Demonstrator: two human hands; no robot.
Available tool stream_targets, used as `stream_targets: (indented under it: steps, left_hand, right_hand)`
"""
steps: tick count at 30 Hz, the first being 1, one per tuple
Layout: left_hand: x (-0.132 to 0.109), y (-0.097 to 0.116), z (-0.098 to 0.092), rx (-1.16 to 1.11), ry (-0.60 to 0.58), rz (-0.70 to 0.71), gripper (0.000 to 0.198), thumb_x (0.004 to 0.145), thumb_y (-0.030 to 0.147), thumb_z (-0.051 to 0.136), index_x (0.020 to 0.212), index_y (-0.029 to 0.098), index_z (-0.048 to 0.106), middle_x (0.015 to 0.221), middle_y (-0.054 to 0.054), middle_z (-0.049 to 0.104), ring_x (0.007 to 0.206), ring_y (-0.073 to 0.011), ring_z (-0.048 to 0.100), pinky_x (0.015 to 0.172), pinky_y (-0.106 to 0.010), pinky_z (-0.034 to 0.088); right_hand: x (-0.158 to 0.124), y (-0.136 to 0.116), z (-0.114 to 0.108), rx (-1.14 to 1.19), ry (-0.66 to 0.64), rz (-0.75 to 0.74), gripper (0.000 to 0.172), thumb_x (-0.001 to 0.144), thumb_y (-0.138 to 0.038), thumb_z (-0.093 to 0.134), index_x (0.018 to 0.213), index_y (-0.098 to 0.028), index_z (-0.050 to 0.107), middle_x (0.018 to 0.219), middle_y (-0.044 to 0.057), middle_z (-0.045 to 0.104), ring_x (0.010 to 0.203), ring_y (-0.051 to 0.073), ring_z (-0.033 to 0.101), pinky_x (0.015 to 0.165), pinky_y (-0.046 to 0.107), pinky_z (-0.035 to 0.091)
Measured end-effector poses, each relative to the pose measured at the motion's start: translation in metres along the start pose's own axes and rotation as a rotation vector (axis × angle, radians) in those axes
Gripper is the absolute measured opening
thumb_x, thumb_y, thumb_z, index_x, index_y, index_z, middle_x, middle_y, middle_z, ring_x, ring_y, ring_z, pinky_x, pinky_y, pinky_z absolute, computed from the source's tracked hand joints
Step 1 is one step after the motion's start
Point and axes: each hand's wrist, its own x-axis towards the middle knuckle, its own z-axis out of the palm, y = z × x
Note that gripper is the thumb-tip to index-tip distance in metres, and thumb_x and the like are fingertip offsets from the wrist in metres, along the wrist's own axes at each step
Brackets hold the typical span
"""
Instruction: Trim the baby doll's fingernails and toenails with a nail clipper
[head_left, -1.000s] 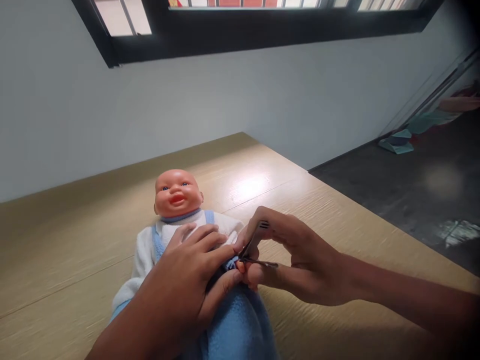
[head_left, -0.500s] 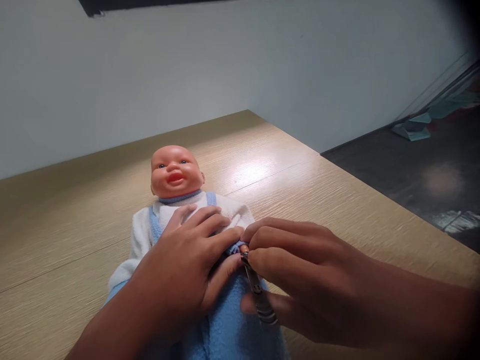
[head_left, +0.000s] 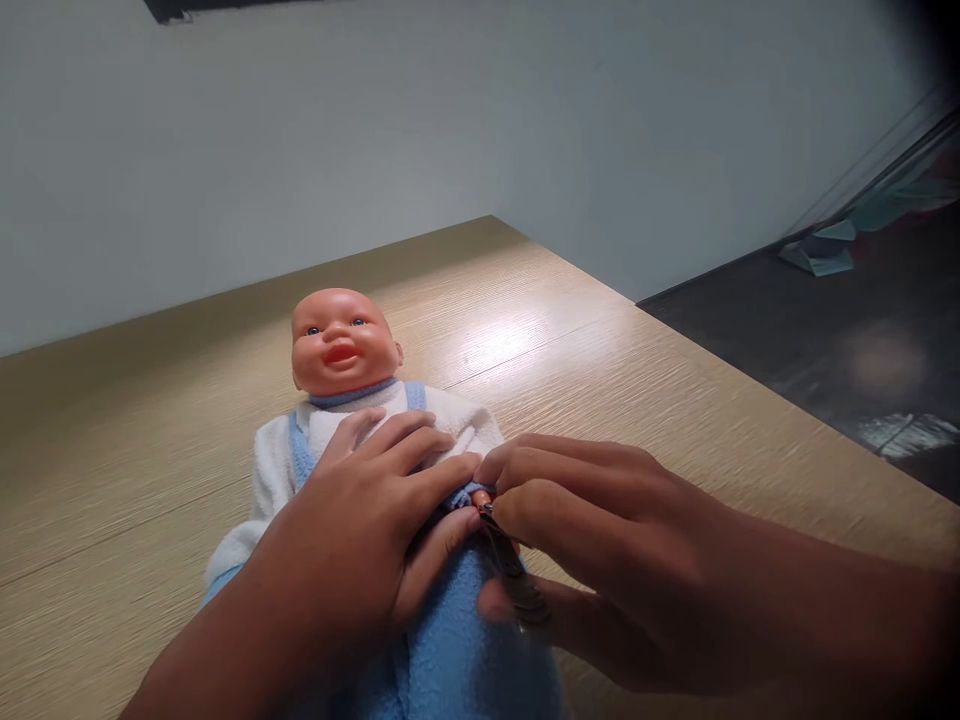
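A baby doll (head_left: 341, 345) lies on its back, dressed in a white top and blue fleece overalls. My left hand (head_left: 367, 530) rests across its chest with the fingers spread. Its thumb and index finger close around the doll's sleeve cuff (head_left: 459, 497). From the cuff pokes part of the doll's small orange-pink hand (head_left: 481, 496). A metal nail clipper (head_left: 514, 580) is held by my right hand (head_left: 592, 540), thumb under it and bent fingers above. Its jaw end is at the doll's hand; my fingers partly hide whether the jaws touch it.
The doll lies on a light wood table (head_left: 675, 430), whose far corner meets a pale wall (head_left: 450, 120). Beyond the table's right edge is a dark floor (head_left: 847, 350). Pale papers or packets (head_left: 821, 250) lie on that floor by the wall.
The nail clipper's handle has tilted slightly and looks darker, its jaw end still by the doll's hand. The view has shifted a little; both hands keep nearly the same pose.
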Motion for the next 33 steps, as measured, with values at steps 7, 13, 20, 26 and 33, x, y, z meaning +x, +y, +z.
stream_targets:
  steps: [7,13,20,26,33]
  left_hand:
    - [0.002,-0.001,0.001,-0.003,0.016,0.000,0.020,0.095,0.038,0.041,0.106,0.031,0.056,0.107,0.004,0.059,0.111,-0.0169,0.050,0.103,-0.046,0.036]
    - [0.002,0.000,0.001,-0.001,0.008,0.003,0.023,0.095,0.038,0.039,0.108,0.031,0.057,0.111,0.002,0.059,0.113,-0.0178,0.048,0.103,-0.045,0.034]
    - [0.002,0.001,-0.001,-0.005,-0.043,-0.027,0.022,0.095,0.039,0.042,0.110,0.033,0.057,0.113,0.005,0.060,0.114,-0.0159,0.048,0.105,-0.042,0.031]
    - [0.001,0.001,0.000,0.000,-0.028,-0.035,0.025,0.095,0.045,0.043,0.114,0.035,0.056,0.119,0.007,0.059,0.115,-0.0168,0.048,0.105,-0.043,0.030]
    - [0.002,0.001,0.000,0.020,-0.021,-0.032,0.028,0.094,0.050,0.043,0.117,0.038,0.055,0.122,0.008,0.059,0.117,-0.0182,0.048,0.104,-0.044,0.030]
  right_hand:
    - [-0.002,0.005,-0.004,0.057,-0.024,-0.023,0.014,0.089,-0.019,0.063,0.089,-0.012,0.051,0.083,0.002,0.053,0.078,0.011,0.049,0.070,0.025,0.041]
    - [-0.002,0.010,-0.002,0.082,0.037,-0.069,0.017,0.091,-0.023,0.063,0.093,-0.013,0.050,0.084,0.003,0.057,0.077,0.010,0.052,0.070,0.024,0.045]
    - [-0.007,0.019,0.006,0.113,0.227,0.031,0.026,0.084,-0.029,0.069,0.102,-0.019,0.053,0.086,0.003,0.065,0.074,0.014,0.064,0.064,0.026,0.054]
    - [-0.015,0.007,0.001,-0.160,0.221,-0.163,0.022,0.090,-0.039,0.064,0.095,-0.019,0.059,0.080,0.004,0.066,0.078,0.018,0.067,0.068,0.030,0.057]
    - [-0.031,-0.019,-0.005,-0.354,0.090,0.070,0.031,0.104,-0.036,0.033,0.116,-0.016,0.054,0.108,0.009,0.068,0.103,0.018,0.063,0.089,0.032,0.054]
